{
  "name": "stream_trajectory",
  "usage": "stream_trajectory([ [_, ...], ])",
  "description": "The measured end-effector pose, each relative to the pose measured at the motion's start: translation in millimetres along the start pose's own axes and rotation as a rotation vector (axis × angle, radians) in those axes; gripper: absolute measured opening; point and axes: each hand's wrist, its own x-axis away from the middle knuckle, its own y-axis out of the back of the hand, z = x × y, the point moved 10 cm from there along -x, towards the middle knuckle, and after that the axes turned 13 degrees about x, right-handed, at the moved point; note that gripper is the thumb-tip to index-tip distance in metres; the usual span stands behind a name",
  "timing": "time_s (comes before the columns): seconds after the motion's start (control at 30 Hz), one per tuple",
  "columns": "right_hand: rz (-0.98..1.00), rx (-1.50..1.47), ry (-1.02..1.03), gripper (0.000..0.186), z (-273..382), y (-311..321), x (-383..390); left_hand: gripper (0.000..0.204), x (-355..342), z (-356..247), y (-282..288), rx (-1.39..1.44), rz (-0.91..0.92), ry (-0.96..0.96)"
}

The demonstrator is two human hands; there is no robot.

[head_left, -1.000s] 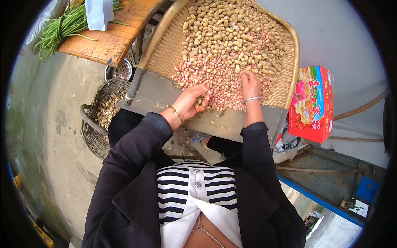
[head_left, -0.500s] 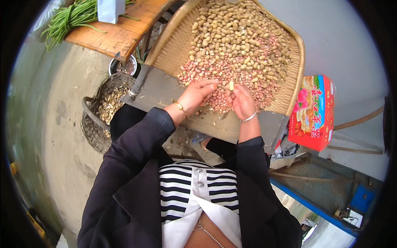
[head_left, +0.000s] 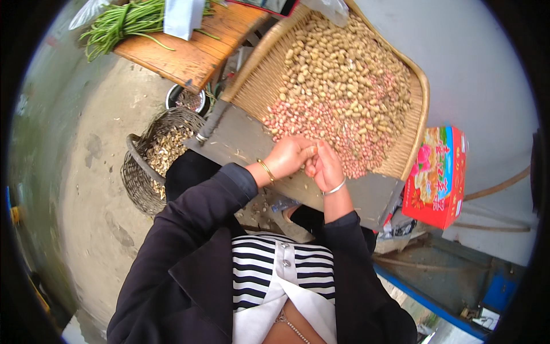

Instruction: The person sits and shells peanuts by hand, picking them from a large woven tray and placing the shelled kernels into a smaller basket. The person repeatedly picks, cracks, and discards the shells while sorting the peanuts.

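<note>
My left hand [head_left: 288, 156] and my right hand [head_left: 326, 166] meet over the near edge of a wide woven tray [head_left: 250, 78], fingertips pinched together. A peanut in its shell showed in my right fingers a moment ago; the fingers now hide whatever is between them. Unshelled peanuts [head_left: 338, 63] fill the tray's far part. Nearer to my hands lie loose pink peanut kernels [head_left: 309, 117]. The tray's flat grey front board [head_left: 243, 135] runs beneath my wrists. A gold bangle circles my left wrist, a silver one my right.
To the left on the floor stands a wicker basket [head_left: 133, 183] of empty shells, with a metal bowl [head_left: 170, 98] behind it. Green long beans [head_left: 123, 23] lie on a wooden table [head_left: 183, 60]. At right are a red carton [head_left: 438, 178] and a blue-edged frame [head_left: 429, 307].
My hands have come together, and the peanut that showed in my right fingers is now out of sight. The whole view has shifted, so the tray sits lower and further right.
</note>
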Motion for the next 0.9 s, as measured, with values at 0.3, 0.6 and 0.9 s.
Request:
stream_trajectory([
  [0.3, -0.204, -0.114, 0.004, 0.021, -22.3, -3.2, -13.1, 0.020, 3.7, 17.7, 25.4, -0.025, -0.202, 0.133],
  [0.6, -0.147, -0.144, 0.010, 0.027, -14.3, -14.9, -16.6, 0.019, 1.0, 61.6, 35.6, 0.384, -0.313, 0.260],
  [0.9, -0.043, -0.541, -0.133, 0.036, -40.9, -4.2, -20.8, 0.013, 1.5, 64.7, 33.5, 0.538, -0.326, 0.294],
])
